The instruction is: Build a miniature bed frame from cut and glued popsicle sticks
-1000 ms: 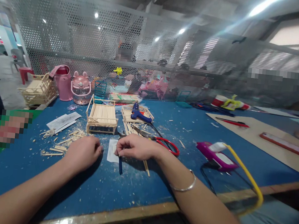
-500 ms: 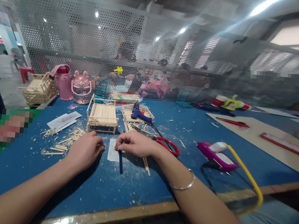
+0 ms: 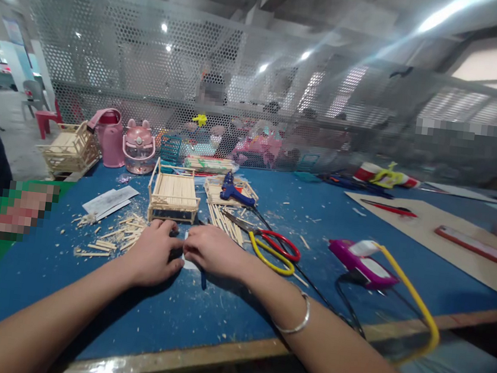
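Observation:
My left hand (image 3: pixel 153 253) and my right hand (image 3: pixel 213 251) meet fingertip to fingertip on the blue table (image 3: pixel 233 316), over a small white paper slip (image 3: pixel 186 262) that they mostly cover. The right hand grips a dark blue pen-like tool (image 3: pixel 203 278) whose end pokes out beneath it. My left hand's fingers are curled, and what lies under them is hidden. Just beyond the hands stands a small bed model made of wooden sticks (image 3: pixel 173 196).
Cut stick scraps (image 3: pixel 112 235) lie left of the hands. Red-and-yellow scissors (image 3: pixel 271 246), loose sticks (image 3: pixel 226 223) and a blue glue gun (image 3: pixel 234 192) lie to the right. A purple device (image 3: pixel 363 262) with a yellow cable, a cardboard sheet (image 3: pixel 428 222) and a pink bottle (image 3: pixel 110 138) sit farther off.
My two hands have moved together until they touch over the paper slip. The right hand slid left with the blue tool, uncovering the scissors' yellow handle.

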The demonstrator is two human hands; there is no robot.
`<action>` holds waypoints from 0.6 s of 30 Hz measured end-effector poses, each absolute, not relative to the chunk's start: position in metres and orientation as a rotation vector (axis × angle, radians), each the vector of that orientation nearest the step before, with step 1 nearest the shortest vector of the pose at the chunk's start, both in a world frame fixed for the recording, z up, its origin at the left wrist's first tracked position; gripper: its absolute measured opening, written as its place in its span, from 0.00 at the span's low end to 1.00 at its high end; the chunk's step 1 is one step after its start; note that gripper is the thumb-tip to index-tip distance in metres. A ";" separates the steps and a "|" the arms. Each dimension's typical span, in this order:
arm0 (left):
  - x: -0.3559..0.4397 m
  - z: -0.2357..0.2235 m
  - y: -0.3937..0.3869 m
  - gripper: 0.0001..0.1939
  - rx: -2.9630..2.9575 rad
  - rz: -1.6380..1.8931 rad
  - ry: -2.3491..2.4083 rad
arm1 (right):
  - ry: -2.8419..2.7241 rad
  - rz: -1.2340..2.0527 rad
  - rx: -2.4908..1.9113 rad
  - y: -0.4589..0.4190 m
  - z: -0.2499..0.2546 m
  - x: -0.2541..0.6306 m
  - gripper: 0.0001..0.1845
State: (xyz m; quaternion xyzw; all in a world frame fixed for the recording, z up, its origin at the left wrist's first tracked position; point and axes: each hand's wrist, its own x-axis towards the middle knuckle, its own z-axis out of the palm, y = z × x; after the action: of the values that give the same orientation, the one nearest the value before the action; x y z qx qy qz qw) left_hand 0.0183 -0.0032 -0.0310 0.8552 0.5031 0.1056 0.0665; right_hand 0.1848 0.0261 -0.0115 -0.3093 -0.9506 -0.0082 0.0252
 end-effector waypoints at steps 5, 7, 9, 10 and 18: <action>0.019 -0.030 -0.002 0.17 2.537 0.266 1.552 | -2.923 -0.219 -0.984 0.023 -0.013 0.180 0.10; 0.019 -0.031 -0.001 0.18 2.519 0.277 1.557 | -2.937 -0.290 -0.973 0.021 -0.014 0.178 0.10; 0.019 -0.033 -0.001 0.18 2.515 0.286 1.552 | -2.970 -0.321 -0.948 0.019 -0.015 0.176 0.09; 0.018 -0.034 0.000 0.18 2.514 0.288 1.550 | -2.976 -0.324 -0.946 0.019 -0.015 0.176 0.08; 0.016 -0.037 0.005 0.18 2.504 0.306 1.515 | -2.976 -0.319 -0.919 0.016 -0.014 0.176 0.10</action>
State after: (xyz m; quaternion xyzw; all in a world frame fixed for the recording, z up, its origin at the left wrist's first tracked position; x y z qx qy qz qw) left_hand 0.0164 0.0051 -0.0371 0.8467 0.5124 0.1035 0.0993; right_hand 0.1760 0.0164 -0.0143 -0.2936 -0.9505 -0.1020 0.0055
